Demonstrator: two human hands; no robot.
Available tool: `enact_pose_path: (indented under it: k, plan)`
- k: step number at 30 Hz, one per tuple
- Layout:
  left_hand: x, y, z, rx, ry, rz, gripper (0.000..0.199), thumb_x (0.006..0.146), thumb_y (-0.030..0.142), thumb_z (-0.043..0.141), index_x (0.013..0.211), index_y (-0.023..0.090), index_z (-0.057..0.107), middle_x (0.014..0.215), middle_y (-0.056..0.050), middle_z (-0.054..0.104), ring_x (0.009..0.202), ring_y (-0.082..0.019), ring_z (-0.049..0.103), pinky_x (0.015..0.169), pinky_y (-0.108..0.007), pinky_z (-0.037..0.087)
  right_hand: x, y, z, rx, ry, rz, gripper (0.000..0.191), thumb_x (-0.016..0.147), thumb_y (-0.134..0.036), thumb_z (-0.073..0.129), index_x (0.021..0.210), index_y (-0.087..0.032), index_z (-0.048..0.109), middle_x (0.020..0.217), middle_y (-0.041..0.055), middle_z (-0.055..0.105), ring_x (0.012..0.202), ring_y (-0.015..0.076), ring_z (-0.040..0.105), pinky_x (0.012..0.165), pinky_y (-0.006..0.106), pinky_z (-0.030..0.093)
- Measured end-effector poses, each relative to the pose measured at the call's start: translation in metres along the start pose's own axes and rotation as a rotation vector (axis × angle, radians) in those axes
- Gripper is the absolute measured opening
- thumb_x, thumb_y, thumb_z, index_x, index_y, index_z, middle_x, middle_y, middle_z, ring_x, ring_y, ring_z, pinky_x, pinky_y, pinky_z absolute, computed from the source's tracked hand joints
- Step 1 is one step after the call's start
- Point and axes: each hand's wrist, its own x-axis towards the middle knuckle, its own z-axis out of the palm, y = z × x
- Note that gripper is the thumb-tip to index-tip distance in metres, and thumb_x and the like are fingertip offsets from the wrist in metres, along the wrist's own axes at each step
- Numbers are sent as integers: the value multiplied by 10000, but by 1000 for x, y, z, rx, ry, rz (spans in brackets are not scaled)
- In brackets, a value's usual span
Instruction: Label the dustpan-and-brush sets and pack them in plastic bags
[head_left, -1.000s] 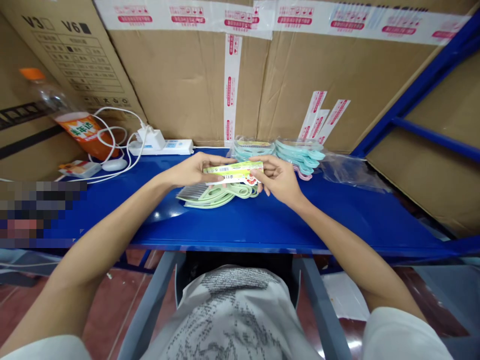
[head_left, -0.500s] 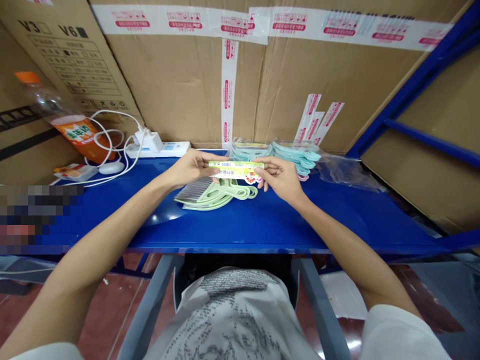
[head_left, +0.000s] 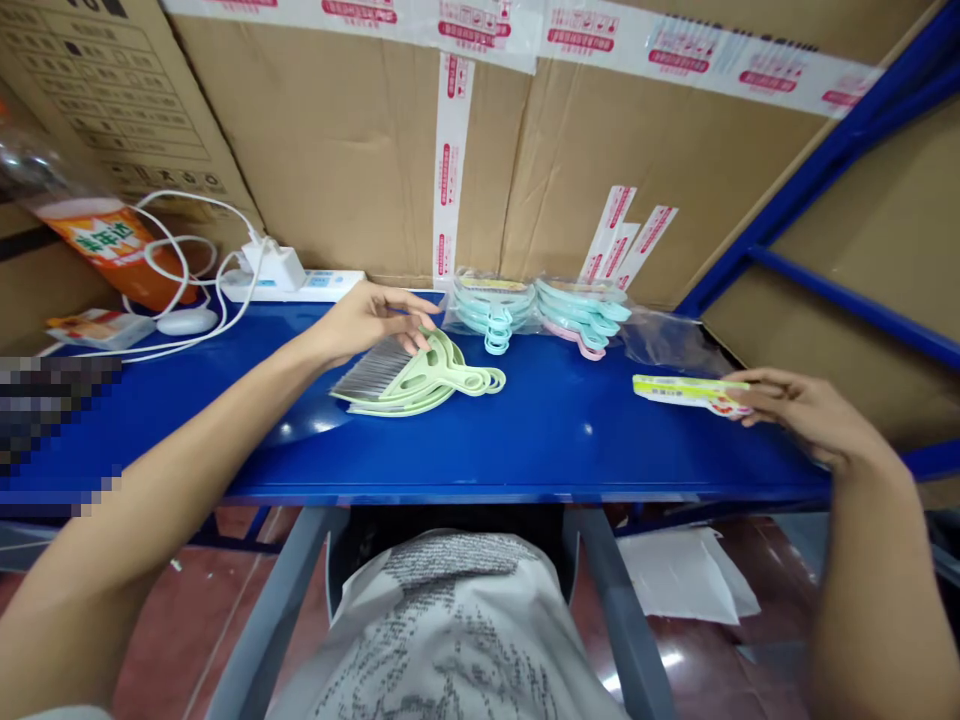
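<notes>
On the right, my right hand [head_left: 799, 410] pinches one end of a thin yellow-and-white printed card packet [head_left: 679, 392], which points left above the blue tabletop. My left hand [head_left: 379, 325] reaches over a pale green dustpan and brush set [head_left: 431, 380], fingers apart. Its fingertips are at the set's upper edge; whether they touch it I cannot tell. Grey bristles [head_left: 373, 372] face left and the looped handles point right. Behind lie two stacks of light blue dustpan sets in clear plastic, the left stack [head_left: 491, 305] and the right stack [head_left: 581, 310], with a pink handle [head_left: 589, 348] beneath the latter.
A white power strip [head_left: 330, 286] with cables and a tilted orange drink bottle [head_left: 112, 250] stand at the back left. Clear plastic film [head_left: 671, 338] lies at the back right. Cardboard [head_left: 337, 150] walls the rear, and a blue metal frame [head_left: 855, 300] rises on the right.
The card packet was held between both hands over the green set. My left hand has let go and lowered to the set; my right hand has carried the packet to the right.
</notes>
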Motion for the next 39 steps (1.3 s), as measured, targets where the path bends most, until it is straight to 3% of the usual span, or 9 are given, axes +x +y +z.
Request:
enact_pose_path:
  k: [3, 7, 11, 15, 20, 26, 30, 34, 39]
  plan:
    - [1, -3, 1, 3, 1, -14, 356, 816, 378, 870, 1092, 154, 864, 1003, -133, 854, 826, -259, 821, 793, -414, 683, -15, 27, -13, -17, 19, 121, 410, 499, -330, 1059, 822, -213, 836, 835, 274, 754, 654, 270, 748, 568, 407, 623]
    - [2, -5, -1, 0, -15, 1, 353, 794, 391, 896, 1026, 130, 845, 920, -124, 847, 778, -251, 817, 777, -408, 689, -41, 25, -13, -276, -100, 166, 373, 665, -517, 997, 857, -239, 840, 815, 276, 751, 568, 290, 712, 541, 486, 566]
    - [2, -5, -2, 8, -22, 20, 334, 800, 391, 899, 986, 122, 829, 867, -117, 838, 768, -254, 817, 771, -404, 692, -46, 6, -7, -652, 4, -77, 62, 868, -289, 871, 926, -310, 867, 839, 210, 788, 702, 302, 754, 807, 560, 577]
    - [1, -2, -2, 27, -37, 17, 261, 809, 360, 874, 949, 145, 828, 839, -101, 833, 766, -243, 812, 768, -381, 686, -20, 3, 7, -781, -131, -403, 684, 693, 104, 678, 1197, -310, 883, 1336, 239, 764, 1232, 363, 754, 1095, 547, 524]
    - [3, -4, -2, 18, -50, 30, 255, 815, 368, 868, 935, 148, 825, 884, -113, 844, 757, -233, 813, 737, -358, 681, 17, 16, 24, -1030, -404, -566, 910, 623, 71, 596, 1428, -308, 791, 1727, 225, 436, 1649, 405, 381, 1291, 590, 362]
    - [4, -10, -6, -5, -77, 44, 222, 852, 316, 845, 977, 133, 832, 946, -135, 845, 787, -257, 830, 741, -390, 693, 35, 31, 7, -1345, -328, -644, 498, 898, -306, 702, 1380, -271, 821, 1696, 223, 415, 1647, 472, 294, 1299, 637, 329]
    - [4, -12, -7, -8, -106, 57, 190, 839, 280, 842, 955, 130, 830, 976, -145, 841, 810, -271, 837, 742, -399, 701, 40, 37, -10, -1401, -281, -580, 463, 945, -494, 680, 1239, -189, 868, 1607, 274, 503, 1595, 462, 372, 1279, 604, 380]
    - [5, -13, -5, -9, -95, 52, 175, 837, 286, 839, 922, 133, 831, 915, -126, 838, 771, -248, 830, 711, -358, 694, 35, 33, -19, -1367, -293, -608, 470, 946, -321, 640, 1366, -200, 813, 1636, 238, 508, 1574, 437, 402, 1290, 587, 377]
    - [6, -15, -4, 2, -86, 33, 207, 829, 318, 855, 925, 136, 834, 844, -110, 835, 719, -236, 816, 702, -353, 696, 20, 18, -4, -1294, -428, -744, 731, 793, -84, 667, 1495, -282, 730, 1746, 151, 399, 1645, 384, 305, 1307, 546, 365]
